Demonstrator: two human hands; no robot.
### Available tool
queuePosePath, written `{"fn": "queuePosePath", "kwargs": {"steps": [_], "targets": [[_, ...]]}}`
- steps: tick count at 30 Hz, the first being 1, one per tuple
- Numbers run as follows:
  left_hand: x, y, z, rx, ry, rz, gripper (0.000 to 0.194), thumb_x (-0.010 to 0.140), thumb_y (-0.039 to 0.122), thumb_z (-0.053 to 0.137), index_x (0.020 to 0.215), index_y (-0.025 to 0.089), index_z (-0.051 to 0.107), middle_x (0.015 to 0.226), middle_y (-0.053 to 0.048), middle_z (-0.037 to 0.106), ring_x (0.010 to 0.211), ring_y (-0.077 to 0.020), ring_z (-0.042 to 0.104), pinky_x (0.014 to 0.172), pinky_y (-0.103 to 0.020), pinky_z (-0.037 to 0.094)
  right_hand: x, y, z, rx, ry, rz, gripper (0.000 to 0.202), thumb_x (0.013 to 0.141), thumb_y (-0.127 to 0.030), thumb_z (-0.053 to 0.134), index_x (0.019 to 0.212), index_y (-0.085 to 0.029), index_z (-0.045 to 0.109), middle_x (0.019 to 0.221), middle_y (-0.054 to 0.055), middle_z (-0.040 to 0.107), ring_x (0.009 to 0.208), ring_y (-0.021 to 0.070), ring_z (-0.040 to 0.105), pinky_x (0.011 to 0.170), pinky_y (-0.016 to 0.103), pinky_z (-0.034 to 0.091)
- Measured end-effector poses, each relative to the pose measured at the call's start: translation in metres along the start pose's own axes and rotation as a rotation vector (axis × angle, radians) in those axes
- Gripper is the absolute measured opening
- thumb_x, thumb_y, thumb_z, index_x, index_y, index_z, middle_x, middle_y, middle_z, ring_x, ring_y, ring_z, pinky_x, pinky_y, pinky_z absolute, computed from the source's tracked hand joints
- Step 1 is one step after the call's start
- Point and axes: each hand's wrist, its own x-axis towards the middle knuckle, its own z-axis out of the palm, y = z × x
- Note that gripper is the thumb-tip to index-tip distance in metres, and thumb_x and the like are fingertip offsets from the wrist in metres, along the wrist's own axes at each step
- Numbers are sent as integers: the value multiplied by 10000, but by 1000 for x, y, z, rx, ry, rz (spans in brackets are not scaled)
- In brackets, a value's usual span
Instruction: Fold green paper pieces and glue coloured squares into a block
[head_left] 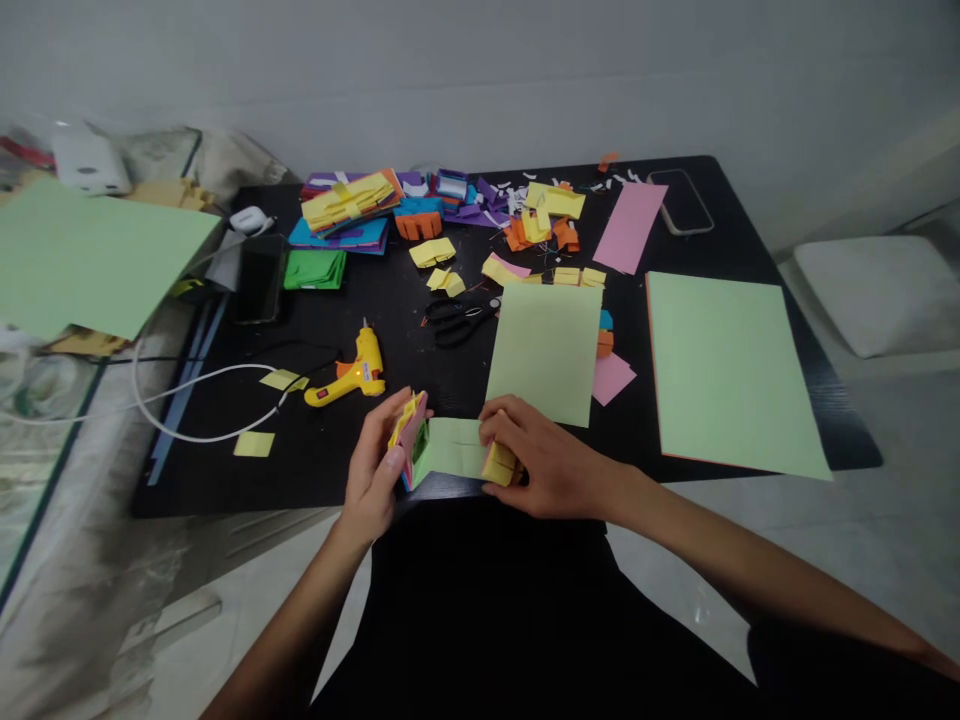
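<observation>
At the table's front edge, my left hand (375, 470) is closed around one end of a folded paper piece with pink, yellow, green and blue layers. A light green strip (456, 447) of the same piece stretches across to my right hand (525, 455). The fingers of my right hand grip its yellow folded end (500, 464). A yellow glue gun (360, 370) lies to the left, beyond my left hand. Just beyond my right hand is a light green sheet (547, 350). Black-handled scissors (461, 320) rest left of that sheet.
Folded coloured papers (352, 205) and scraps (540, 215) lie along the back of the black table (315, 470). Large green sheets (735, 370) are at right. A phone (259, 280) and a white cable (187, 437) are at left, another phone (681, 203) at back right.
</observation>
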Motion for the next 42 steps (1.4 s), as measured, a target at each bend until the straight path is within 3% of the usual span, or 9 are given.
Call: {"fn": "queuePosePath", "kwargs": {"steps": [4,9,13,20,24,30,34,42], "targets": [[-2,-1,-5,114,-30,85,591,1028,464,624,1572,263,513,1519,-138,634,1345,-322,660,1161,-498,516,1,0,-9,10,-50,19,427,865,-219,821,1168,-229,521,1342,136,520,1211,281,592,1052,466,544],[-2,1,-2,130,-91,48,621,1031,524,602,1580,251,504,1533,-154,611,1386,-336,622,1159,-509,513,2,0,-15,67,-50,47,461,872,-239,831,1247,-254,563,1379,120,509,1229,270,610,1068,450,544],[3,9,5,150,-140,42,742,906,475,805,1560,275,518,1509,-133,627,1358,-325,640,1123,-480,546,3,-1,-18,107,-31,49,465,877,-265,829,1271,-256,581,1382,115,519,1232,273,620,1086,463,540],[7,19,1,110,-100,12,706,851,440,862,1479,274,586,1399,-119,675,1225,-305,703,1018,-445,601,0,1,-33,172,16,16,628,878,-299,837,1422,-287,524,1418,117,560,1336,303,582,1143,496,504],[9,23,-1,101,-75,41,700,840,380,880,1469,298,583,1339,-96,686,1185,-280,706,982,-413,606,-4,6,-36,189,74,-1,525,866,-316,861,1300,-281,569,1402,111,573,1341,299,590,1137,484,500],[14,24,-7,196,-87,95,758,792,325,912,1466,273,569,1380,-119,614,1210,-296,671,1040,-467,585,-6,4,-40,151,13,43,361,848,-237,808,1104,-272,554,1435,103,538,1307,300,610,1077,477,542],[17,19,-16,190,-122,96,834,751,305,947,1488,288,555,1404,-124,595,1264,-317,649,1117,-511,545,-6,4,-42,117,-19,27,346,840,-196,760,1073,-272,515,1450,115,513,1330,304,589,1080,483,543],[18,13,-27,221,-160,101,919,696,316,997,1499,322,550,1419,-116,576,1285,-323,636,1117,-514,552,-3,4,-42,-62,-98,-48,233,857,-157,673,1042,-231,552,1468,171,492,1310,332,589,1023,498,566]]}}
